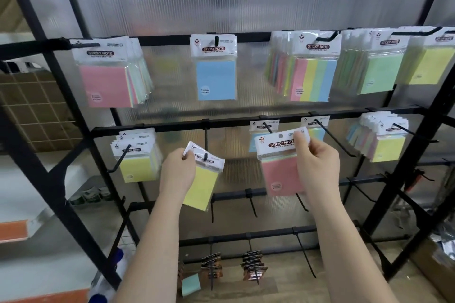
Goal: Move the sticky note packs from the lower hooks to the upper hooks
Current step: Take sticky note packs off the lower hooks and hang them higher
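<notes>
Two hands (177, 172) (317, 167), two held sticky note packs (200, 187) (280, 170)

Left hand (177, 171) pinches a yellow pack (202, 186) hanging tilted on a middle-rail hook (205, 152). Just right of that hook, the right hand (317, 167) holds a pink pack (280, 170) off the hooks.

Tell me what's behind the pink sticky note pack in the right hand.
Behind the pink pack, pinched by the right hand, a blue pack hangs on its hook, mostly covered. Only its header and left edge show; anything hanging further back is hidden.
</notes>
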Demonstrator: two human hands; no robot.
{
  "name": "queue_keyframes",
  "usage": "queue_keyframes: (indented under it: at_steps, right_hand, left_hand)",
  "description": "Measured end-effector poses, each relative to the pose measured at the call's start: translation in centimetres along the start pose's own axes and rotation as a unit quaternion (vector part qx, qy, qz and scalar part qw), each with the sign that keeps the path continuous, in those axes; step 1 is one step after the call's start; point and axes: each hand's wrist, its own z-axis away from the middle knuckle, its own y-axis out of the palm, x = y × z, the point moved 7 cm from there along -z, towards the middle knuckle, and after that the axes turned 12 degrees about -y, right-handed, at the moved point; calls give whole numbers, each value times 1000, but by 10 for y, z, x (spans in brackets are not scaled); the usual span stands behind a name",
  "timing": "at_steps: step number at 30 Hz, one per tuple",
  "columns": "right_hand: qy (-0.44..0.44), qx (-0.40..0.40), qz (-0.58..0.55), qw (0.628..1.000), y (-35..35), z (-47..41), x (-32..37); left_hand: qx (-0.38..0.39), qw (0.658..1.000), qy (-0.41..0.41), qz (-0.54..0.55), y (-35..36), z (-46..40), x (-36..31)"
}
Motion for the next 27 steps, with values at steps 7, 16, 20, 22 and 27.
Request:
queue_keyframes:
  at_steps: [7, 16, 20, 22, 27]
  right_hand:
    - [-14, 4, -9, 1000, 2, -3, 5]
    - [-46, 42, -44, 997, 34, -5, 36]
    - [-105, 84, -42, 990, 82, -4, 73]
    - [-121, 93, -55, 987, 108, -2, 88]
    - [-164, 125, -77, 975, 176, 2, 129]
  left_hand:
    - [-7, 997, 43, -59, -32, 21, -13]
    - [-128, 991, 45, 1, -96, 21, -19]
    - [-208, 973, 66, 78, -133, 28, -11]
    - [-235, 962, 73, 116, -147, 33, -4]
    - [-302, 934, 79, 174, -187, 40, 10]
